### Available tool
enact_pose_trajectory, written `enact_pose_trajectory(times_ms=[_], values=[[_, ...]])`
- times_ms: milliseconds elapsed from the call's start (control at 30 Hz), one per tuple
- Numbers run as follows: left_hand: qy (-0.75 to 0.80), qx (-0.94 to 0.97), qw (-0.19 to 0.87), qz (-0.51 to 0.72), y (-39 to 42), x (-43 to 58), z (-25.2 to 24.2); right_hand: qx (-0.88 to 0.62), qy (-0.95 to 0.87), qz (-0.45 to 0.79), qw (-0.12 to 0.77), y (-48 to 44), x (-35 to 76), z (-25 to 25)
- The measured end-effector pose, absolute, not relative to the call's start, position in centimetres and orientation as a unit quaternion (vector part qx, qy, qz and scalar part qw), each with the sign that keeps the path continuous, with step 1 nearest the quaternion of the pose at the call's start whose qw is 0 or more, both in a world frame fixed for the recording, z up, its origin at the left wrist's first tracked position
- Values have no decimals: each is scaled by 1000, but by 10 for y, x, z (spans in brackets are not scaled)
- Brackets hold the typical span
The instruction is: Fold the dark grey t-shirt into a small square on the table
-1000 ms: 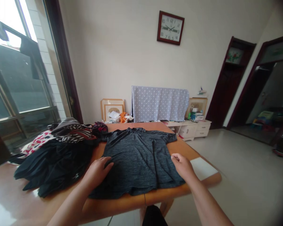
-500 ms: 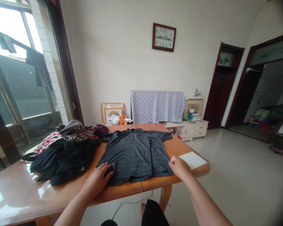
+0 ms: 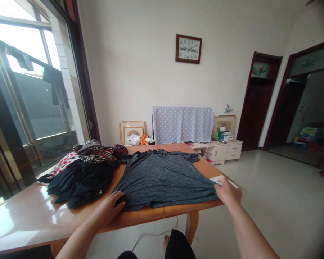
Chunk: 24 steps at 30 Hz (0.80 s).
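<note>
A dark grey heathered T-shirt (image 3: 162,180) lies spread on the wooden table (image 3: 140,217), its collar away from me and its hem along the near edge. My left hand (image 3: 112,205) rests open on the shirt's lower left corner, fingers stretched out over the cloth. Closed in a grip, my right hand (image 3: 228,190) holds the lower right corner and draws the fabric taut to the right. Under the right hand, a white flat sheet (image 3: 215,178) is partly covered by the hand and the shirt.
A heap of clothes (image 3: 82,180), black, striped and pink-spotted, sits left of the shirt on the table. Behind the table stand a white low cabinet (image 3: 218,154) and something draped in a blue dotted cloth (image 3: 182,124). A window (image 3: 24,93) is at the left.
My right hand has moved right, stretching the shirt's lower right corner outward and over part of the white sheet. My left hand has stayed on the left corner. The view has shifted slightly.
</note>
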<state>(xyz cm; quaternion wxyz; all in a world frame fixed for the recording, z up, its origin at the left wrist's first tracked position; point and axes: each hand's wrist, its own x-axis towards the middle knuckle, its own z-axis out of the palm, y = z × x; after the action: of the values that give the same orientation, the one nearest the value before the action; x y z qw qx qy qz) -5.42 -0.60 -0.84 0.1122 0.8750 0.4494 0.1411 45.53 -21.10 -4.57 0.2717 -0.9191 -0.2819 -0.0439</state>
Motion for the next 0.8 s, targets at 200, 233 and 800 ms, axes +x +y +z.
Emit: enact_pose_trajectory(times_ms=[200, 233, 800], values=[[443, 866, 103, 207, -4, -64, -13, -906, -290, -104, 290, -208, 445, -48], [439, 867, 95, 217, -5, -64, -14, -895, -306, -107, 306, -206, 441, -47], [426, 882, 96, 175, -42, -39, 7, -706, -654, 63, 264, -173, 314, -27]])
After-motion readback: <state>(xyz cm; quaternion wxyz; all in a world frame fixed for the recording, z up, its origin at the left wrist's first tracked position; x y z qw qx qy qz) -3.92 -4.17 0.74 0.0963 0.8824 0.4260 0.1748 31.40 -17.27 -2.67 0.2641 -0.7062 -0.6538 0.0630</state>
